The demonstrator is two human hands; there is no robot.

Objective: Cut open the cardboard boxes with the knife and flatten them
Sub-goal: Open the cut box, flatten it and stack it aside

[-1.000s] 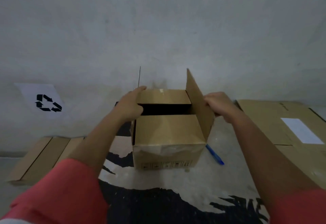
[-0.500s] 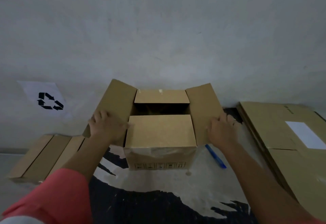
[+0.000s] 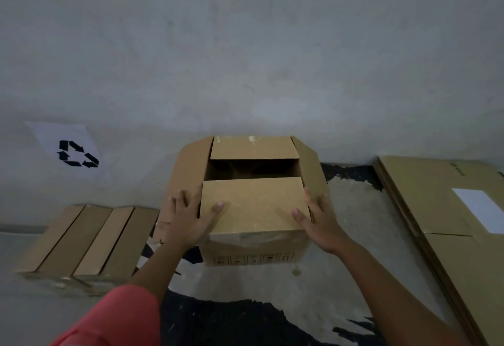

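In the middle of the floor [image 3: 313,291], against a grey wall [image 3: 245,59], a cardboard box [image 3: 253,206] is sitting with its side flaps hanging outward and its near and far flaps lying flat, a dark gap between them. Bare floor is lying open at the box's 6 o'clock, a bundle of folded boxes [image 3: 81,242] is sitting apart at 8 o'clock, and a stack of flattened cardboard [image 3: 436,209] is lying near at 3 o'clock. The left hand [image 3: 188,220] is pressing spread, fairly straight fingers on the left side flap, thumb on the near flap, and the right hand [image 3: 319,223] is mirroring it, neither gripping.
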